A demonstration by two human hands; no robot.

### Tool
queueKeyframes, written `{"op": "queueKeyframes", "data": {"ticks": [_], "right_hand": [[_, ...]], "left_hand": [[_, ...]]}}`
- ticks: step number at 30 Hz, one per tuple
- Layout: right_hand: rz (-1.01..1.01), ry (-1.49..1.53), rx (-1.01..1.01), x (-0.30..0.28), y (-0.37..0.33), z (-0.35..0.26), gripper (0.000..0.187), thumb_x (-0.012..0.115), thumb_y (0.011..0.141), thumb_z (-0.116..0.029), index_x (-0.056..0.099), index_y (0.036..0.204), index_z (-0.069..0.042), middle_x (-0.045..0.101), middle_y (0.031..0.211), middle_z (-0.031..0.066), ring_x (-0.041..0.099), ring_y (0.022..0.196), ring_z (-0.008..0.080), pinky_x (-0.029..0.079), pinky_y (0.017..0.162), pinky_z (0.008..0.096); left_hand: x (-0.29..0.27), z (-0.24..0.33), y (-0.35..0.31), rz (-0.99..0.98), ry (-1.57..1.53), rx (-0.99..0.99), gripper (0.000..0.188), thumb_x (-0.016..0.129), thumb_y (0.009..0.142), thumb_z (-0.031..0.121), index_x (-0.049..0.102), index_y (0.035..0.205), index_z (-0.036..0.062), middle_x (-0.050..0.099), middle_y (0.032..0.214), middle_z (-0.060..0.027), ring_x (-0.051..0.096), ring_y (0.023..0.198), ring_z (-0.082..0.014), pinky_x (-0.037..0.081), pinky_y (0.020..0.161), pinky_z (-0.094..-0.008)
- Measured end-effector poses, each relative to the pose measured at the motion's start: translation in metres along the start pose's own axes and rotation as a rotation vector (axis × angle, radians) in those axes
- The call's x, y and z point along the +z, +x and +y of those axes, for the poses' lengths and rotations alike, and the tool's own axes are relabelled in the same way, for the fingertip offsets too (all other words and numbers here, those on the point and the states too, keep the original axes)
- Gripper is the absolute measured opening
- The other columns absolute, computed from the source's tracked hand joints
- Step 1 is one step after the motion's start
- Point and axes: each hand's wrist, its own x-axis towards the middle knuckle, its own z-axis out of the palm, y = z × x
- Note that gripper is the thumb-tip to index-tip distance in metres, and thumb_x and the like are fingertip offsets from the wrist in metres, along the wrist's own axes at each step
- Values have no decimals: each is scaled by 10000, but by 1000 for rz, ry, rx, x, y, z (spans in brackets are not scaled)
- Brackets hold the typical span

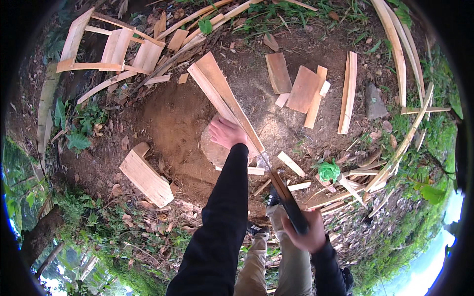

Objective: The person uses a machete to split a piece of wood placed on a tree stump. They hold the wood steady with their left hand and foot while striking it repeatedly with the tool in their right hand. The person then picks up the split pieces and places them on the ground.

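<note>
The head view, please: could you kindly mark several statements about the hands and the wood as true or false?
1. The left hand holds a long board. True.
2. The right hand is empty. False: the right hand grips a long tool by its black handle.
3. A slatted wooden frame lies at the lower right. False: the frame lies at the upper left.
4. A grey block lies to the right of the long board. True.
5. Both sleeves are white. False: both sleeves are dark.
</note>
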Motion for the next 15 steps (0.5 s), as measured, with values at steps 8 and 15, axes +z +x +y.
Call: {"op": "queueKeyframes", "data": {"ticks": [8, 15], "right_hand": [[2, 53, -18, 22, 19, 21, 273, 718, 814, -128, 579, 610, -13, 490, 466, 56, 477, 422, 77, 364, 413, 300], [-63, -34, -16, 2, -29, -15, 175, 705, 767, -98, 619, 628, -35, 543, 494, 34, 563, 480, 79, 448, 471, 271]], "left_hand": [[-2, 4, -10, 6, -6, 15, 203, 409, 963, 259, 514, 975, 86, 533, 914, -141, 499, 916, -345, 357, 769, -483], [-2, -5, -5, 2, 19, 3, 209, 402, 973, 260, 518, 975, 86, 545, 927, -135, 504, 899, -334, 354, 763, -470]]}}
